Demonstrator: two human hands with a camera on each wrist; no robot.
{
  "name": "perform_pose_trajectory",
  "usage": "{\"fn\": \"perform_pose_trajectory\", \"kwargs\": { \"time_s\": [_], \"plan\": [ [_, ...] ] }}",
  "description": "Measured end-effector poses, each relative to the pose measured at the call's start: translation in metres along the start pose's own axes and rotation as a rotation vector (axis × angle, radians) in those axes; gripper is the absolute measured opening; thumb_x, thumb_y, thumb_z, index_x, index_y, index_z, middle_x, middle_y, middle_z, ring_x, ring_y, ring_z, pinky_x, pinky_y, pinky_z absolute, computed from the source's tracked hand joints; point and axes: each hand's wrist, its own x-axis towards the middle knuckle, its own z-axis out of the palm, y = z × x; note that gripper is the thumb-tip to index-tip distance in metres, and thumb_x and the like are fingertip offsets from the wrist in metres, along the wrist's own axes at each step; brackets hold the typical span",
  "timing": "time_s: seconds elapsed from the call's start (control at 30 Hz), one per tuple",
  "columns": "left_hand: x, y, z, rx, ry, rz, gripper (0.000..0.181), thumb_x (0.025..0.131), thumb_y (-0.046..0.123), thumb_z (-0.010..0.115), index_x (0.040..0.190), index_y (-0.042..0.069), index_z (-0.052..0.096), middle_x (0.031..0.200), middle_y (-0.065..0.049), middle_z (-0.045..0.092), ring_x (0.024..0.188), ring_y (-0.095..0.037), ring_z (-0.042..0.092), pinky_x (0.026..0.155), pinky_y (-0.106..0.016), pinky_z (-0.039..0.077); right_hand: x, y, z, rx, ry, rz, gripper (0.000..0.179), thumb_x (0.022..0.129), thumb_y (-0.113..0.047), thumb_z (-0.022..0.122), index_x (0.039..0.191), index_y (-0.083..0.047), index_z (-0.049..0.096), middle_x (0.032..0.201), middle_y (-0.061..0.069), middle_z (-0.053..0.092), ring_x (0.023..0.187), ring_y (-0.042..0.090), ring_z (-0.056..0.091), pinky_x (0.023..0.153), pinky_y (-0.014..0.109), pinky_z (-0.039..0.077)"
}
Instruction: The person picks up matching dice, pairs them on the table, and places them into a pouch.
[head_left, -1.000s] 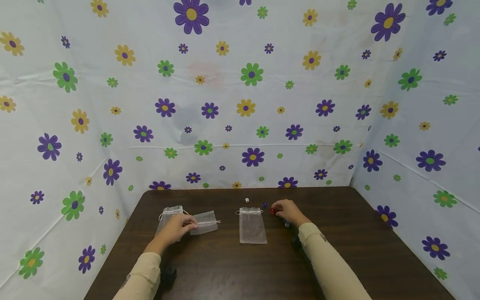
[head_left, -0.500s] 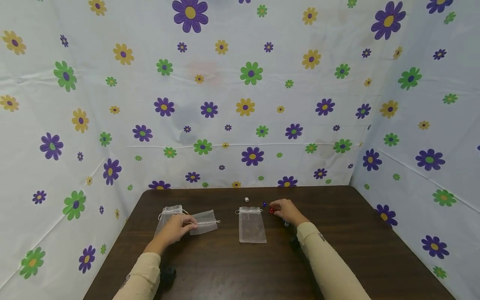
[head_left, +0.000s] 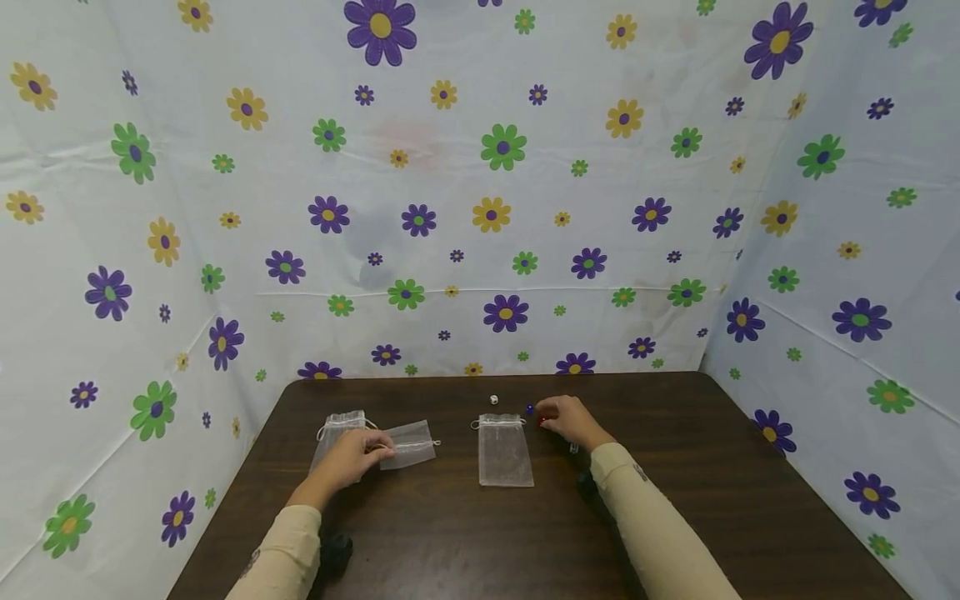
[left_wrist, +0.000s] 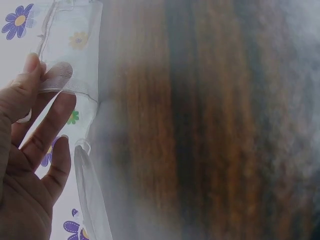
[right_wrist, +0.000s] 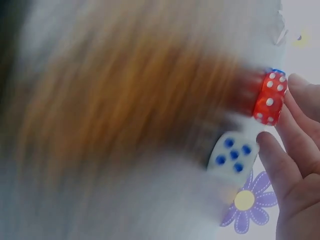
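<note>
My left hand [head_left: 351,457] pinches a sheer white drawstring pouch [head_left: 408,446] between thumb and fingers near its cord; in the left wrist view the mesh [left_wrist: 75,30] overlaps a fingertip. Another sheer pouch [head_left: 333,427] lies partly hidden beneath that hand. At the table's right, my right hand [head_left: 572,419] curves its fingertips around red dice [head_left: 542,421], mostly covered from above. In the right wrist view a fingertip rests right at the red dice [right_wrist: 270,97], while a lower finger is close to a white die with blue dots [right_wrist: 232,157].
A third pouch [head_left: 506,454] lies flat at the middle of the brown table [head_left: 450,537]. Behind it sit a white die [head_left: 493,400] and a blue die [head_left: 529,409], just left of the right hand. Flower-printed cloth [head_left: 480,183] encloses the table's back and sides.
My right hand has shifted slightly left over the red dice, so less red shows. The left hand and the pouches stay in place.
</note>
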Motion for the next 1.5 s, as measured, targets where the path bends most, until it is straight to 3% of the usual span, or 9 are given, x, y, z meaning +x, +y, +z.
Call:
{"fn": "perform_pose_trajectory", "kwargs": {
  "time_s": [0.17, 0.47, 1.1, 1.5],
  "plan": [
    [-0.002, 0.002, 0.000, 0.000, 0.010, -0.002, 0.006, 0.095, 0.019, 0.073, 0.090, 0.017, 0.075, 0.083, 0.009, 0.068, 0.070, -0.007, 0.053, 0.064, -0.026, 0.048, 0.005, -0.002, 0.003, 0.026, -0.004, -0.036, 0.033, 0.089, 0.006, 0.072, 0.122, 0.004, 0.069, 0.120, 0.019, 0.070, 0.112, 0.034, 0.067, 0.092, 0.044, 0.054],
    [-0.002, 0.002, -0.003, 0.003, 0.009, 0.022, 0.005, 0.094, 0.020, 0.073, 0.091, 0.016, 0.075, 0.085, 0.007, 0.068, 0.071, -0.006, 0.052, 0.065, -0.026, 0.048, 0.005, -0.004, 0.010, -0.001, 0.001, -0.005, 0.033, 0.086, 0.012, 0.072, 0.117, 0.003, 0.072, 0.118, 0.018, 0.071, 0.109, 0.032, 0.068, 0.093, 0.044, 0.054],
    [-0.004, -0.002, -0.002, -0.010, 0.022, 0.040, 0.004, 0.094, 0.018, 0.074, 0.091, 0.015, 0.075, 0.084, 0.007, 0.068, 0.069, -0.005, 0.053, 0.062, -0.026, 0.049, 0.005, 0.002, 0.011, -0.026, 0.014, -0.046, 0.031, 0.086, 0.014, 0.071, 0.115, 0.004, 0.072, 0.115, 0.018, 0.072, 0.107, 0.033, 0.069, 0.091, 0.044, 0.055],
    [-0.008, -0.002, -0.004, 0.007, 0.019, 0.036, 0.005, 0.093, 0.019, 0.074, 0.089, 0.015, 0.074, 0.086, 0.007, 0.068, 0.071, -0.005, 0.053, 0.063, -0.026, 0.049, 0.002, 0.000, 0.011, -0.066, -0.050, -0.048, 0.042, 0.087, 0.018, 0.066, 0.127, 0.003, 0.066, 0.127, 0.020, 0.067, 0.122, 0.037, 0.061, 0.101, 0.049, 0.048]
  ]
}}
